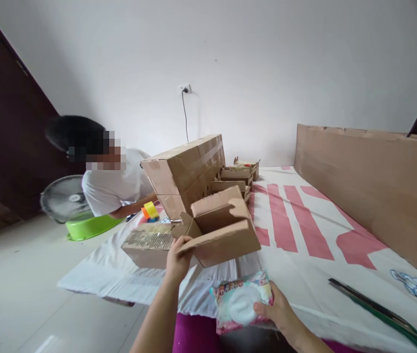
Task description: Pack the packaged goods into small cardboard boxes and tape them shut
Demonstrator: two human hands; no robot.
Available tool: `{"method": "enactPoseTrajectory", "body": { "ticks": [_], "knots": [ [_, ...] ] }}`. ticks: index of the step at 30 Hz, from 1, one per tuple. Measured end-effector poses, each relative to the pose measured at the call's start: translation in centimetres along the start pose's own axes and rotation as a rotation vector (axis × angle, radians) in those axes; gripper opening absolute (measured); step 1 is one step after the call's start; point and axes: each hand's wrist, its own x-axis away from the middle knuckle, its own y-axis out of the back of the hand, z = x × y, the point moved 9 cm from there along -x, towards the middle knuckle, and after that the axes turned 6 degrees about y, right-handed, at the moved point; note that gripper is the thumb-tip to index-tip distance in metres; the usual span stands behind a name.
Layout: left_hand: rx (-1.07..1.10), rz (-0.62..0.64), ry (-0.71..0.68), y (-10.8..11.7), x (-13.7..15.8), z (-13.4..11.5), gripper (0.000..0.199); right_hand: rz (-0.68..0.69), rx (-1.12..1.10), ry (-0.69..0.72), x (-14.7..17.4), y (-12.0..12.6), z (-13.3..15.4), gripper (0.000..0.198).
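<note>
My left hand [177, 259] grips the near left edge of an open cardboard box [226, 240], which sits tilted on the cloth with its flaps up. Low in the view, in front of that box, my right hand [276, 309] holds a pack of wet wipes [241, 301] by its right end. The pack has a white lid and a pink and pale green wrapper. Left of the open box lies a closed cardboard box [147, 245] with printed lines on top, close to my left hand.
Taped boxes [194, 166] are stacked behind, with several open boxes [234, 179] beyond. A cutter knife [377, 311] lies at right, below a tall cardboard panel [370, 181]. Tape rolls [150, 211], a person [116, 181] and a green-based fan [87, 227] are at left.
</note>
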Motion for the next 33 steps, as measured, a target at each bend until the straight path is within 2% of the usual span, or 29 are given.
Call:
{"method": "enactPoseTrajectory", "body": {
  "ticks": [3, 7, 10, 12, 14, 16, 19, 22, 24, 27, 30, 33],
  "knots": [
    [-0.194, 0.085, -0.079, -0.9, 1.9, -1.3, 0.019, 0.000, 0.026, -0.004, -0.2, 0.2, -0.4, 0.065],
    [-0.495, 0.108, -0.335, -4.1, 5.6, -1.9, 0.051, -0.034, 0.160, -0.002, -1.4, 1.3, -0.3, 0.069],
    [-0.431, 0.188, -0.552, -6.9, 7.9, -1.8, 0.076, -0.059, 0.288, 0.016, -2.9, 2.3, 0.2, 0.091],
    [-0.346, 0.254, -0.616, -8.1, 8.8, -1.4, 0.086, -0.093, 0.355, -0.007, -3.6, 3.1, 0.2, 0.104],
    [-0.281, 0.268, -0.569, -8.5, 8.8, -0.4, 0.090, -0.105, 0.399, -0.048, -3.9, 3.6, -0.2, 0.108],
    [-0.224, 0.236, -0.432, -8.2, 8.1, 1.1, 0.091, -0.083, 0.408, -0.084, -3.9, 3.5, -0.6, 0.105],
    [-0.156, 0.216, -0.182, -7.7, 7.2, 4.2, 0.081, -0.035, 0.402, -0.122, -3.6, 3.0, -0.8, 0.085],
    [-0.154, 0.291, -0.043, -8.2, 6.9, 6.7, 0.067, -0.013, 0.426, -0.170, -3.3, 2.7, -0.7, 0.071],
    [-0.162, 0.316, -0.025, -8.6, 6.6, 7.5, 0.058, -0.007, 0.434, -0.187, -3.2, 2.5, -0.6, 0.066],
    [-0.156, 0.332, -0.066, -9.3, 5.7, 7.1, 0.044, 0.005, 0.431, -0.180, -3.1, 2.2, -0.7, 0.065],
    [-0.137, 0.396, -0.153, -10.3, 4.9, 5.7, 0.054, 0.015, 0.476, -0.104, -3.3, 2.5, -0.5, 0.064],
    [-0.133, 0.433, -0.209, -11.1, 4.5, 4.5, 0.063, -0.013, 0.676, 0.031, -4.5, 4.3, 0.7, 0.062]
  ]
}}
